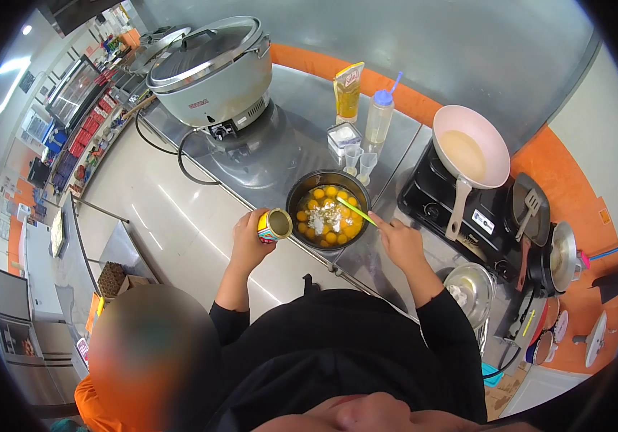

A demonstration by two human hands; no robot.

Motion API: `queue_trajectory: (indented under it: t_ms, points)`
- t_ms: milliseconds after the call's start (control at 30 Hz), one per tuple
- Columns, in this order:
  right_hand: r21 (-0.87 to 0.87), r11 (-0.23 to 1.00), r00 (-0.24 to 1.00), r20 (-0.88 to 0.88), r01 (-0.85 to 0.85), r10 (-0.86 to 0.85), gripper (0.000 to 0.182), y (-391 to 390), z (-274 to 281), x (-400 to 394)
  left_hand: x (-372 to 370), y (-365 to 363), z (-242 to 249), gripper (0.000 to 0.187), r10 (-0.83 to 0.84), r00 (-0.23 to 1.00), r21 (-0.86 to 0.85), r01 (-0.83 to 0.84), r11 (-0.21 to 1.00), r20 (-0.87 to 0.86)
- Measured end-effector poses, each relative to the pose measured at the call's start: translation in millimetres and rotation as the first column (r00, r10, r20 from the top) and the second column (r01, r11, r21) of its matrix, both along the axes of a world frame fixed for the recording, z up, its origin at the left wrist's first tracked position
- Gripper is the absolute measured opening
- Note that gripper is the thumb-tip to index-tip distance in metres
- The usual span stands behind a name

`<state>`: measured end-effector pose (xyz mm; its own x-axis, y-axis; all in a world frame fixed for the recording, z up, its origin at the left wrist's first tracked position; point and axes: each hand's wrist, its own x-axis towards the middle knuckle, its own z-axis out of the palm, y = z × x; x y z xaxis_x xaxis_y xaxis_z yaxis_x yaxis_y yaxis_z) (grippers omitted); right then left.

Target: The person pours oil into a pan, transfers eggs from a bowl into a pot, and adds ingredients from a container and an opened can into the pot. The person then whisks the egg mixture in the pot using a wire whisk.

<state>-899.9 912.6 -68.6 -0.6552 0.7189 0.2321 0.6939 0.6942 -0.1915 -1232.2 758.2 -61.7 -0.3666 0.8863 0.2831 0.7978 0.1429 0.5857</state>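
My left hand (pixel 248 243) is wrapped round a small open can (pixel 269 229) with a yellow and red label. The can is tilted with its mouth towards the dark pot (pixel 295 189), just off the pot's left rim. Several egg yolks (pixel 332 192) in clear egg white fill the pot, with a heap of white powder (pixel 318 220) on top. Between the fingers of my right hand (pixel 400 243) is a thin lime-green utensil (pixel 358 211). Its far end reaches over the eggs; what kind of tip it has I cannot make out.
Behind the pot stand small plastic cups (pixel 352 155), a tub of white powder (pixel 343 135), a squeeze bottle (pixel 379 119) and a yellow pouch (pixel 348 93). A pink pan (pixel 493 144) sits on the black stove (pixel 424 189). A rice cooker (pixel 215 93) is at left; a person (pixel 96 403) stands lower left.
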Motion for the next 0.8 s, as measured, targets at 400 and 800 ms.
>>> queue_trajectory:
  t_ms: [400,800]
  points:
    - [-0.011,0.959,0.959,0.0,-0.284,0.284,0.042,-47.1,62.4,-40.9,77.1,38.1,29.8,0.063,-0.352,0.91,-0.011,0.358,0.934,-0.22]
    - [-0.948,0.048,0.941,-0.318,-0.314,-0.116,0.046,-2.0,67.7,-0.7,57.6,32.5,11.1,0.07,-0.342,0.939,0.045,0.343,0.938,-0.026]
